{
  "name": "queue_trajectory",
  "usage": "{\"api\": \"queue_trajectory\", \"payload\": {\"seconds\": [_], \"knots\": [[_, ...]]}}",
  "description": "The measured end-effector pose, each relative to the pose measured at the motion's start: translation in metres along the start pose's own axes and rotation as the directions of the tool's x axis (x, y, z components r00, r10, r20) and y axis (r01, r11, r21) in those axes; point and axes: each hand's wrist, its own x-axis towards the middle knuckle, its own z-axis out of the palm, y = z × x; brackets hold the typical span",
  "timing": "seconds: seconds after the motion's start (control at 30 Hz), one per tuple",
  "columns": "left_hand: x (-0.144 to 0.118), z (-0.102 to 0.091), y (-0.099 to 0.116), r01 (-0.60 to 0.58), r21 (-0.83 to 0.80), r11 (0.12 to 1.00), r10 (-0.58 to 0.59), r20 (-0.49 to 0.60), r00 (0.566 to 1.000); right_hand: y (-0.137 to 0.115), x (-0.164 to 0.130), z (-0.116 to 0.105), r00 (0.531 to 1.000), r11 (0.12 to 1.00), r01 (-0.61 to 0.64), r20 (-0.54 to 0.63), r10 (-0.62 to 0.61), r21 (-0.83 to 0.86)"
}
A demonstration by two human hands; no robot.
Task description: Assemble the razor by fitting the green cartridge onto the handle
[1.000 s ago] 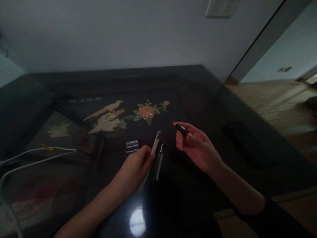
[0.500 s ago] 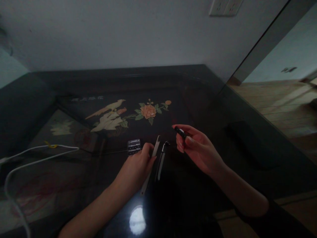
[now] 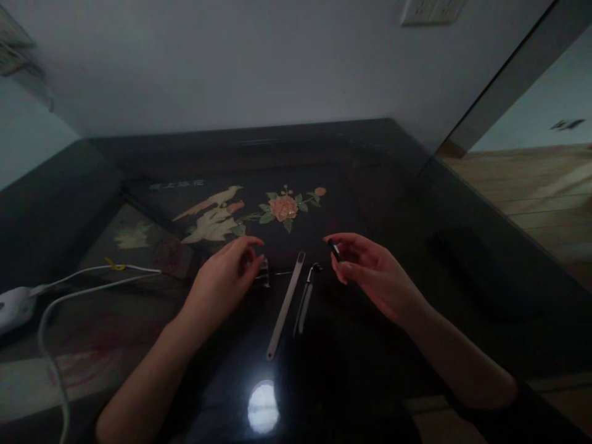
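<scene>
My left hand [image 3: 226, 265] hovers at a small clear plastic case [image 3: 264, 274], thumb and forefinger apart; the hand hides much of the case. A small, dark, stick-like piece [image 3: 333, 250] is pinched in the fingers of my right hand [image 3: 370, 268], raised over the table; its exact kind is unclear. Between my hands lies a long, pale, flat strip [image 3: 287, 305] with a hole at its lower end. Just right of it rests a slim dark-and-silver tool [image 3: 308, 296] with a small bent head.
The glossy black table [image 3: 351, 345] has an inlaid bird and flower picture [image 3: 283, 208]. A white cable [image 3: 50, 327] with a yellow tie runs along the left to a white plug block [image 3: 16, 307]. A dark flat object [image 3: 481, 271] lies at right. The wall stands behind.
My left hand has let go of the pale strip and moved left to the clear case. My right hand still holds the dark piece, now turned more upright. The view has shifted slightly.
</scene>
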Motion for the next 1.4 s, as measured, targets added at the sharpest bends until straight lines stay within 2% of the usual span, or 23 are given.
{"api": "queue_trajectory", "payload": {"seconds": [0.1,0.2,0.3,0.4,0.47,0.53,0.57,0.6,0.67,0.73,0.77,0.83,0.9,0.93,0.97,1.03,1.1,1.17,1.27,1.4], "knots": [[0.0,0.001,-0.017,-0.083,0.089,0.993,0.076,0.081,0.994,-0.002,0.001,-0.002,0.998,0.998,-0.048,0.032,0.049,-0.042],[-0.003,0.005,-0.027,-0.093,0.182,0.979,0.064,0.162,0.985,-0.003,0.001,-0.002,0.994,0.995,-0.095,0.047,0.096,-0.037],[-0.004,0.007,-0.033,-0.077,0.226,0.971,0.036,0.184,0.982,-0.003,0.0,0.0,0.99,0.991,-0.131,0.057,0.132,-0.017],[-0.002,0.006,-0.036,-0.088,0.198,0.976,0.048,0.201,0.978,-0.002,-0.001,0.001,0.989,0.991,-0.13,0.066,0.131,-0.029],[-0.001,0.006,-0.037,-0.096,0.173,0.98,0.06,0.202,0.977,-0.002,-0.001,0.001,0.991,0.989,-0.114,0.064,0.121,-0.098],[0.0,0.006,-0.036,-0.087,0.156,0.984,0.059,0.177,0.982,-0.002,0.0,-0.001,0.997,0.958,-0.058,0.04,0.072,-0.28],[0.0,0.006,-0.034,-0.081,0.141,0.987,0.058,0.161,0.985,-0.002,0.0,-0.003,0.999,0.907,-0.015,0.022,0.027,-0.421],[0.001,0.005,-0.032,-0.073,0.119,0.99,0.056,0.147,0.988,-0.003,0.001,-0.005,1.0,0.814,0.027,0.008,-0.027,-0.581],[0.001,0.004,-0.026,-0.044,0.051,0.998,0.037,0.13,0.991,-0.005,0.002,-0.012,0.994,0.518,0.056,0.0,-0.107,-0.854],[0.0,0.003,-0.017,0.0,-0.052,0.999,0.006,0.129,0.992,-0.006,0.003,-0.019,0.996,0.218,0.029,0.01,-0.086,-0.976],[-0.001,0.003,-0.011,0.017,-0.116,0.993,-0.002,0.13,0.991,-0.007,0.003,-0.021,0.999,0.11,0.013,0.008,-0.048,-0.994],[-0.005,0.004,0.002,0.029,-0.272,0.962,0.013,0.149,0.989,-0.008,0.002,-0.024,0.999,-0.024,-0.001,-0.002,0.036,-1.0],[-0.011,0.007,0.016,0.059,-0.452,0.89,0.038,0.202,0.979,-0.009,-0.001,-0.023,0.996,-0.087,0.002,-0.005,0.085,-0.996],[-0.015,0.009,0.023,0.111,-0.543,0.833,0.042,0.26,0.965,-0.009,-0.002,-0.021,0.995,-0.105,0.006,-0.004,0.097,-0.994],[-0.018,0.012,0.029,0.2,-0.63,0.751,0.031,0.336,0.941,-0.009,-0.004,-0.019,0.995,-0.117,0.012,0.0,0.104,-0.993],[-0.025,0.017,0.039,0.426,-0.731,0.533,0.032,0.521,0.853,-0.009,-0.007,-0.015,0.994,-0.128,0.024,0.011,0.105,-0.991],[-0.029,0.022,0.046,0.557,-0.76,0.333,0.061,0.607,0.792,-0.009,-0.009,-0.011,0.994,-0.127,0.038,0.025,0.102,-0.991],[-0.032,0.026,0.05,0.62,-0.758,0.203,0.071,0.643,0.763,-0.008,-0.011,-0.01,0.994,-0.122,0.051,0.039,0.1,-0.991],[-0.032,0.029,0.053,0.638,-0.767,0.071,0.047,0.641,0.766,-0.006,-0.01,-0.01,0.993,-0.118,0.059,0.046,0.11,-0.991],[-0.032,0.029,0.051,0.573,-0.818,-0.041,0.016,0.573,0.819,-0.005,-0.009,-0.011,0.995,-0.086,0.048,0.04,0.092,-0.995]]}}
